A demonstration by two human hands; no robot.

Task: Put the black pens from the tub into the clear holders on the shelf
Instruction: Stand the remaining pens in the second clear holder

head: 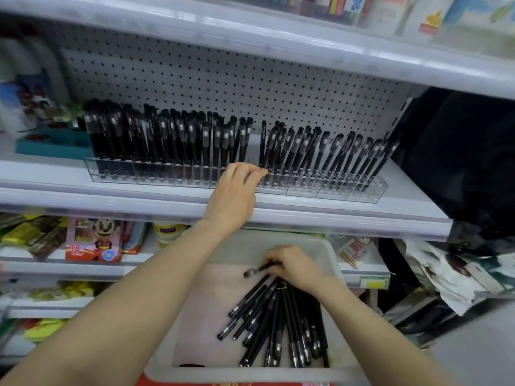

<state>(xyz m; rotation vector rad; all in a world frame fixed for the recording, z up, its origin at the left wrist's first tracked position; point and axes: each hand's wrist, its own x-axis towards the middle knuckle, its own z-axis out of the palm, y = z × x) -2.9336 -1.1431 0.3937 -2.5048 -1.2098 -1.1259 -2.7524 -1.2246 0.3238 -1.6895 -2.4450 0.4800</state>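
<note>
seating pen [263, 146] in clear holders [370, 190] | left hand [237, 190] pinches it | right hand [295, 267] grips next pen [259, 270] in tub [331, 254] | next: aim for gap

one left hand [232, 195], one right hand [296, 264], one tub [223, 316], many black pens [278, 316]

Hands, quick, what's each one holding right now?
Left hand: pinches an upright pen in the holder.
Right hand: grips a loose pen in the tub.
</note>
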